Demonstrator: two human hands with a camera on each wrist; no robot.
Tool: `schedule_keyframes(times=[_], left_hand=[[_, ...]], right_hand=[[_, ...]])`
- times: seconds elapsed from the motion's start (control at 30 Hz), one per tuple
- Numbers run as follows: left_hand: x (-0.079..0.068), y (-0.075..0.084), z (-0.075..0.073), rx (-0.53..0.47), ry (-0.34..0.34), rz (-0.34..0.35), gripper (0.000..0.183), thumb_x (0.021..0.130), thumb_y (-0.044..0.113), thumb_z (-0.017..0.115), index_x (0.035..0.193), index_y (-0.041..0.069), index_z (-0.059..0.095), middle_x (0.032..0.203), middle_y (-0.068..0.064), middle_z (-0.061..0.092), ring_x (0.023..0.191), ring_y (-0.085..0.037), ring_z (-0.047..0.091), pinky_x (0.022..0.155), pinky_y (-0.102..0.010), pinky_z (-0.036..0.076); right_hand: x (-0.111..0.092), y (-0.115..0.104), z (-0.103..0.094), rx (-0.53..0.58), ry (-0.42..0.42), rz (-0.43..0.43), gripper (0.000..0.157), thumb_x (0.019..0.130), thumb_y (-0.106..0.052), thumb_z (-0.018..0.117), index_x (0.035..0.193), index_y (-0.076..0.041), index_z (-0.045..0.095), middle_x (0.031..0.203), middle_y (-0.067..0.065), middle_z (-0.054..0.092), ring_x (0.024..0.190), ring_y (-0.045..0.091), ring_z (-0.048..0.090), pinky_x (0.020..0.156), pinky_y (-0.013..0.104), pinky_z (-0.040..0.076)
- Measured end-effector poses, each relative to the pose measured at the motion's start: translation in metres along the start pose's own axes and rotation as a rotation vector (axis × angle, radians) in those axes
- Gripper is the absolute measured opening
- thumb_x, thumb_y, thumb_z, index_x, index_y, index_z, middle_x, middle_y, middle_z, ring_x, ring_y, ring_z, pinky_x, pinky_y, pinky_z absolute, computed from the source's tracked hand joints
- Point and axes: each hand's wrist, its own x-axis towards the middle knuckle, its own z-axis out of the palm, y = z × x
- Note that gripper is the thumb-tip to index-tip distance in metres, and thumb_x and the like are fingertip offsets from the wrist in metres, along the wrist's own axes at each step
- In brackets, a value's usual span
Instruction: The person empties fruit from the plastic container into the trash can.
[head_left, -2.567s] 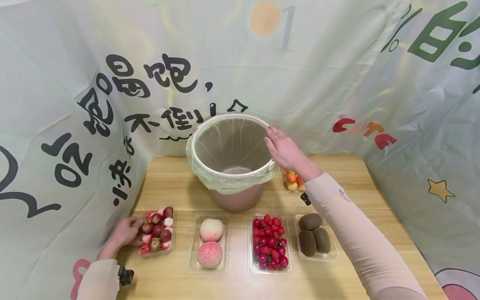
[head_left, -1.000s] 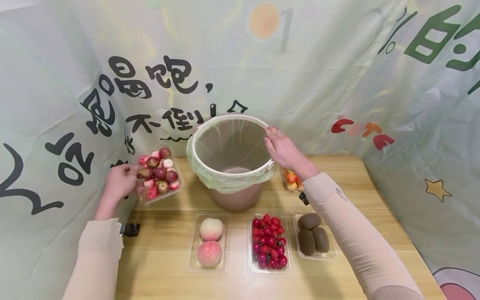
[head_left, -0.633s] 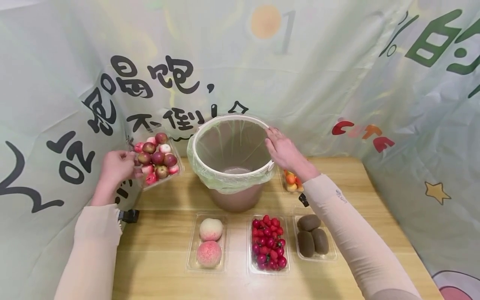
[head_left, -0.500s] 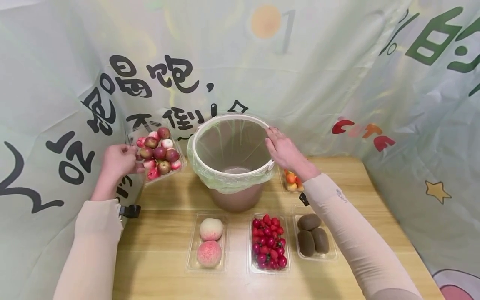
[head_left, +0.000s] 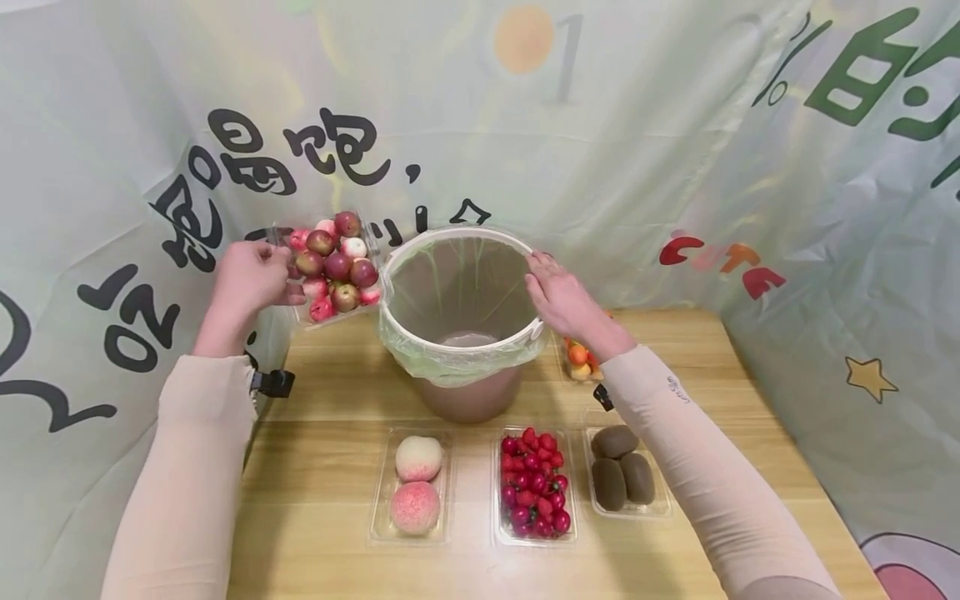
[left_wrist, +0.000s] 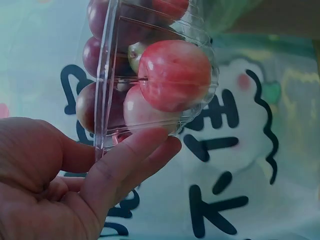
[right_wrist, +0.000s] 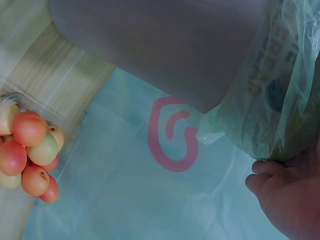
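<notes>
My left hand holds a clear plastic box by its near-left edge, thumb on one side and fingers underneath. Plum-like and red-and-white round fruits fill the box, which hangs tilted in the air beside the left rim of the trash can. My right hand grips the right rim of the trash can, with fingers against its bag in the right wrist view. The can is pinkish-brown, with a white rim ring and a thin green bag folded over it. Its visible inside holds no fruit.
On the wooden table stand clear boxes with two peaches, cherries and red berries, and kiwis. Orange-red fruits sit in a box right of the can, partly behind my right arm. Printed cloth encloses the table.
My left hand has lifted the fruit box off the table and carried it up and right, towards the can's rim. My right hand has stayed at the rim.
</notes>
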Motion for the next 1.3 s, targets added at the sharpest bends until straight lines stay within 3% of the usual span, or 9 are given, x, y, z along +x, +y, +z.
schedule_keyframes(times=[0.23,0.47,0.97,1.17,1.3], left_hand=[[0.012,0.017,0.011,-0.024,-0.01,0.038,0.042,0.112,0.024,0.046,0.129,-0.012,0.061,0.11,-0.021,0.06,0.06,-0.004,0.072,0.062,-0.023,0.062],[0.019,0.033,0.024,-0.115,-0.028,0.093,0.043,0.112,0.022,0.045,0.128,-0.015,0.061,0.108,-0.022,0.062,0.057,-0.005,0.071,0.062,-0.024,0.063],[0.027,0.055,0.061,-0.227,-0.046,0.169,0.032,0.109,0.01,0.046,0.116,-0.016,0.064,0.104,-0.021,0.06,0.061,-0.006,0.071,0.061,-0.022,0.062],[0.028,0.059,0.072,-0.239,-0.065,0.161,0.036,0.11,0.012,0.046,0.134,-0.009,0.064,0.097,-0.012,0.058,0.066,-0.006,0.071,0.065,-0.022,0.063],[0.028,0.059,0.078,-0.209,-0.061,0.167,0.042,0.111,0.014,0.046,0.147,-0.004,0.057,0.11,-0.019,0.063,0.07,-0.007,0.072,0.067,-0.023,0.063]], right_hand=[[-0.003,0.0,0.0,0.002,-0.007,0.016,0.057,0.114,-0.025,0.033,0.163,0.005,0.029,0.172,0.026,0.025,0.161,0.043,0.023,0.133,0.051,0.017],[-0.006,0.002,0.001,-0.003,-0.009,0.026,0.057,0.114,-0.025,0.032,0.162,0.006,0.029,0.172,0.026,0.024,0.161,0.043,0.021,0.133,0.052,0.017],[-0.002,0.001,0.001,-0.005,0.003,0.011,0.057,0.114,-0.024,0.032,0.163,0.006,0.029,0.172,0.025,0.023,0.161,0.043,0.022,0.133,0.051,0.016],[0.0,-0.001,0.001,-0.009,-0.001,0.007,0.057,0.114,-0.023,0.032,0.162,0.006,0.029,0.172,0.026,0.023,0.161,0.043,0.022,0.134,0.051,0.016],[-0.001,-0.002,0.0,-0.004,-0.001,0.009,0.057,0.114,-0.024,0.032,0.162,0.006,0.029,0.172,0.026,0.023,0.161,0.043,0.021,0.134,0.05,0.016]])
